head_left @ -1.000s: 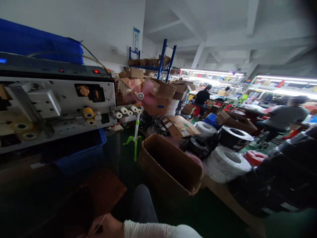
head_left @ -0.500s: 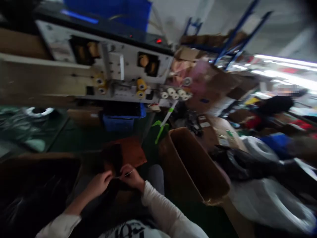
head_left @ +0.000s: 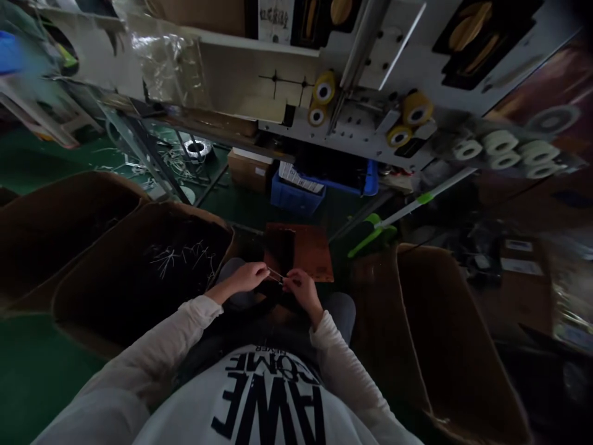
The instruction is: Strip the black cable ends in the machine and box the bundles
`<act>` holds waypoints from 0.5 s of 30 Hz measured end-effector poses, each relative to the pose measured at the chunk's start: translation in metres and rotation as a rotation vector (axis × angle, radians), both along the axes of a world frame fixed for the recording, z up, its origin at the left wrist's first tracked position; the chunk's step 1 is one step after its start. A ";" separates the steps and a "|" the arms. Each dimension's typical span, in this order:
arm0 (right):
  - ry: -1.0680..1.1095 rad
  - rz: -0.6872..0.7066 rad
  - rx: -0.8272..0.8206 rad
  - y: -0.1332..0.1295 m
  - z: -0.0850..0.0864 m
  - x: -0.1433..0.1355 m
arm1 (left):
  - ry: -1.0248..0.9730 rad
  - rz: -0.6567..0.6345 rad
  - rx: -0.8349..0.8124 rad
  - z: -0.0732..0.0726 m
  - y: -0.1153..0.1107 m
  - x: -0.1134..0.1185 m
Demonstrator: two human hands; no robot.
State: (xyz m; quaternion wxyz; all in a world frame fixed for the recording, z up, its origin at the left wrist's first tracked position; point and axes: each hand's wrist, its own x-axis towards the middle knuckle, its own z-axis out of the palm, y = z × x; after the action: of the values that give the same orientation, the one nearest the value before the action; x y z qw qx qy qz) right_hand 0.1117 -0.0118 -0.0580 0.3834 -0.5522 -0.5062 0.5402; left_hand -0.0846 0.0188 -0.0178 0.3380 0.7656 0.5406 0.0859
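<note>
Between my two hands runs a thin white cord [head_left: 275,272], short and nearly straight. My left hand [head_left: 252,275] pinches its left end, and my right hand [head_left: 302,289] grips the other end with closed fingers. Just beyond the hands, at knee height, lies a reddish-brown board or box [head_left: 315,250] with a dark patch on its left side. What the dark patch is, I cannot make out. The fingertips are small and dim, so any fitting on the cord is unclear.
On the left, a cardboard box [head_left: 60,309] holds loose white strands [head_left: 178,256]; another carton [head_left: 69,185] is beside it. A tall carton [head_left: 403,309] stands right. Ahead is a machine [head_left: 361,120] with yellow rollers, a blue crate [head_left: 296,196] and a green-footed stand [head_left: 375,235].
The view has swung left and down, so the left cartons and shirt show more. Both hands still hold the cord close together.
</note>
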 end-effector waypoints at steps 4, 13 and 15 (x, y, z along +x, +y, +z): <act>-0.263 0.147 0.252 0.000 0.002 0.000 | -0.209 0.006 -0.010 0.003 0.000 0.026; -0.003 -0.019 0.069 -0.007 -0.010 0.000 | -0.532 -0.051 -0.069 -0.030 -0.015 0.024; 0.099 -0.109 -0.050 -0.006 -0.014 -0.003 | -0.491 -0.054 0.011 -0.038 -0.018 0.024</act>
State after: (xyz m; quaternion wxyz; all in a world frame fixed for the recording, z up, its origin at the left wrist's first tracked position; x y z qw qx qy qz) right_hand 0.1084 -0.0174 -0.0725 0.4227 -0.5611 -0.4421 0.5577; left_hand -0.0601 0.0007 -0.0561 0.4572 0.7377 0.4213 0.2632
